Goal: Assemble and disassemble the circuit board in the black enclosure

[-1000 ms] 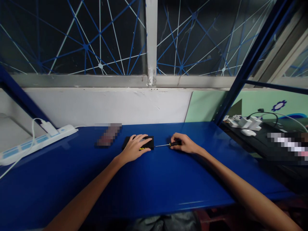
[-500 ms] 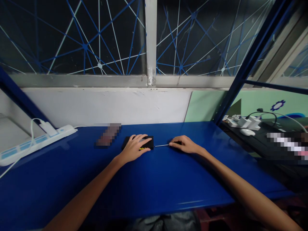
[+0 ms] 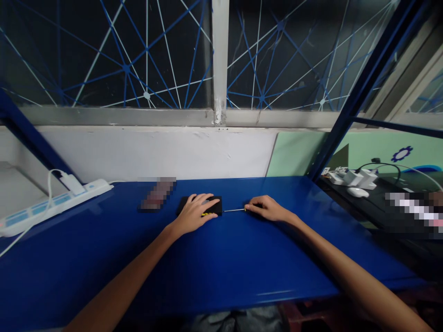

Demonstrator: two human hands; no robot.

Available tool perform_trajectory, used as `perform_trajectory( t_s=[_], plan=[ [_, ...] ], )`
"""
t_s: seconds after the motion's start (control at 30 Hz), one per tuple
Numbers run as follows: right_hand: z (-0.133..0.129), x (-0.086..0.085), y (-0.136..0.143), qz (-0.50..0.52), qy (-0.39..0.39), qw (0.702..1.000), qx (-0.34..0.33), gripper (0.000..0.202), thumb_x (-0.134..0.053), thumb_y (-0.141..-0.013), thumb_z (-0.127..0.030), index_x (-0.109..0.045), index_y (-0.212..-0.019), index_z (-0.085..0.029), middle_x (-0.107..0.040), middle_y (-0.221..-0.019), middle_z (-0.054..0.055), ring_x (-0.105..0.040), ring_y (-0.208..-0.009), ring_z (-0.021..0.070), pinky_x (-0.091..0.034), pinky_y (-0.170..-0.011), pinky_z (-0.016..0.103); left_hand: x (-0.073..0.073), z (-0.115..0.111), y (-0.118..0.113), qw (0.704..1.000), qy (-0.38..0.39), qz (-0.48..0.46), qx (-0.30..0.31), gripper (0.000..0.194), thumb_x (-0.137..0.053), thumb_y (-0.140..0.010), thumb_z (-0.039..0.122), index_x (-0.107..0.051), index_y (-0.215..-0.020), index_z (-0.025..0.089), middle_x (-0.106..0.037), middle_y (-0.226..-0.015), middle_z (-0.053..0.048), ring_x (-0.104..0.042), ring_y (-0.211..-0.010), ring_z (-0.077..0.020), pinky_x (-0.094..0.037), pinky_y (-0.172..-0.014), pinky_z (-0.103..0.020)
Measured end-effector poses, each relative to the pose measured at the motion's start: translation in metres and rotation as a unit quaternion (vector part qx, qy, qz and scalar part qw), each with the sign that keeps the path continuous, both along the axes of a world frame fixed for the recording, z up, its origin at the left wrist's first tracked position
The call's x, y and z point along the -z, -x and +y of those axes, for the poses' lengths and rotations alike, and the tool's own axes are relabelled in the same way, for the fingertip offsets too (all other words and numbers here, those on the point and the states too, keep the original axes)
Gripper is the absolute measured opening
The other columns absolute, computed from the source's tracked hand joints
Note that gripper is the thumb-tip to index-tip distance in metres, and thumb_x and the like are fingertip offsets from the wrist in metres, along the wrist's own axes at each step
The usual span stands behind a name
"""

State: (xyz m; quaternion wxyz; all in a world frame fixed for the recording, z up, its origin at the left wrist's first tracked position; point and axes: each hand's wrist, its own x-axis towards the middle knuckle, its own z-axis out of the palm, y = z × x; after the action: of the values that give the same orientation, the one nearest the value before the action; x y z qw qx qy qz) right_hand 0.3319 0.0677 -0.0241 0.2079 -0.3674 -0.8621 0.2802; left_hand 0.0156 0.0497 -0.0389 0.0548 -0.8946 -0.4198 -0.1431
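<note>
My left hand (image 3: 194, 211) lies across a flat black box (image 3: 217, 206) with yellow-and-black stripes on its near side. Its fingers are spread over the top, and the thumb rests by the near right edge; much of the box is covered by the hand. To the right, my right hand (image 3: 265, 207) is closed around a small screwdriver (image 3: 234, 210). The thin metal shaft points left, its tip close to the box's right side; whether it touches cannot be made out. The handle is hidden in my fingers, apart from a bit of yellow.
Both forearms cross the blue table (image 3: 221, 258). A white power strip (image 3: 62, 205) with a plugged-in charger and cable lies at the left. A blurred-out flat object (image 3: 157, 194) is left of the box. Chargers (image 3: 360, 177) and a white mouse (image 3: 357, 192) sit on a dark table at right.
The view has shifted slightly, moving everything a little to the right. Both hands keep their places on the box and the screwdriver; a bit of yellow now shows at the right fingertips.
</note>
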Motion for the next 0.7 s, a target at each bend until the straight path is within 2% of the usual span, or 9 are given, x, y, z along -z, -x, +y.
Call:
perform_trajectory(
  t_s=[0.07, 0.2, 0.37, 0.53, 0.6, 0.7],
  plan=[
    [0.000, 0.003, 0.001, 0.010, 0.012, 1.000, 0.006, 0.038, -0.054, -0.089, -0.053, -0.067, -0.087, -0.017, -0.061, -0.071, 0.001, -0.047, -0.059, 0.0118, -0.034, -0.056, 0.025, 0.000, 0.000, 0.000, 1.000, 0.002, 0.002, -0.002, 0.047, -0.041, -0.097, 0.053, -0.047, -0.138, 0.031, -0.047, -0.144, -0.009, -0.043, -0.131, -0.0304, -0.029, -0.106, -0.052],
    [0.002, 0.011, 0.002, 0.060, 0.032, 0.998, 0.018, 0.036, -0.075, -0.073, -0.046, -0.059, -0.090, -0.018, -0.060, -0.075, 0.000, -0.049, -0.062, 0.0121, -0.036, -0.057, 0.024, 0.000, 0.000, 0.000, 1.000, 0.001, 0.006, -0.002, 0.047, -0.042, -0.097, 0.053, -0.048, -0.138, 0.030, -0.047, -0.144, -0.010, -0.043, -0.131, -0.0303, -0.029, -0.106, -0.053],
    [0.001, 0.005, 0.000, 0.054, 0.052, 0.997, 0.004, 0.034, -0.067, -0.081, -0.050, -0.062, -0.083, -0.016, -0.059, -0.071, -0.001, -0.047, -0.059, 0.0109, -0.034, -0.056, 0.024, -0.002, -0.001, -0.001, 1.000, 0.004, -0.004, -0.002, 0.047, -0.042, -0.097, 0.053, -0.049, -0.137, 0.030, -0.047, -0.143, -0.009, -0.043, -0.130, -0.0308, -0.029, -0.106, -0.054],
    [-0.002, 0.000, 0.001, 0.010, 0.031, 0.999, 0.000, 0.044, -0.050, -0.091, -0.054, -0.066, -0.076, -0.016, -0.056, -0.063, 0.000, -0.043, -0.054, 0.0104, -0.031, -0.053, 0.025, -0.004, -0.002, -0.002, 1.000, 0.009, 0.004, -0.004, 0.048, -0.041, -0.097, 0.053, -0.048, -0.138, 0.029, -0.047, -0.144, -0.010, -0.043, -0.131, -0.0308, -0.029, -0.106, -0.055],
    [-0.002, 0.002, 0.002, 0.011, 0.031, 0.999, 0.004, 0.040, -0.054, -0.088, -0.053, -0.067, -0.080, -0.016, -0.057, -0.065, 0.000, -0.044, -0.055, 0.0107, -0.032, -0.053, 0.024, -0.004, -0.002, -0.002, 1.000, 0.007, 0.006, -0.004, 0.048, -0.041, -0.097, 0.053, -0.048, -0.138, 0.029, -0.046, -0.144, -0.010, -0.043, -0.131, -0.0306, -0.029, -0.106, -0.055],
    [0.000, 0.007, 0.003, 0.042, 0.022, 0.999, 0.014, 0.035, -0.072, -0.075, -0.048, -0.064, -0.089, -0.018, -0.061, -0.075, 0.000, -0.050, -0.063, 0.0123, -0.036, -0.058, 0.024, -0.002, -0.002, -0.001, 1.000, 0.003, 0.002, -0.005, 0.047, -0.041, -0.097, 0.054, -0.048, -0.138, 0.030, -0.047, -0.144, -0.009, -0.043, -0.131, -0.0305, -0.030, -0.106, -0.054]
  ],
)
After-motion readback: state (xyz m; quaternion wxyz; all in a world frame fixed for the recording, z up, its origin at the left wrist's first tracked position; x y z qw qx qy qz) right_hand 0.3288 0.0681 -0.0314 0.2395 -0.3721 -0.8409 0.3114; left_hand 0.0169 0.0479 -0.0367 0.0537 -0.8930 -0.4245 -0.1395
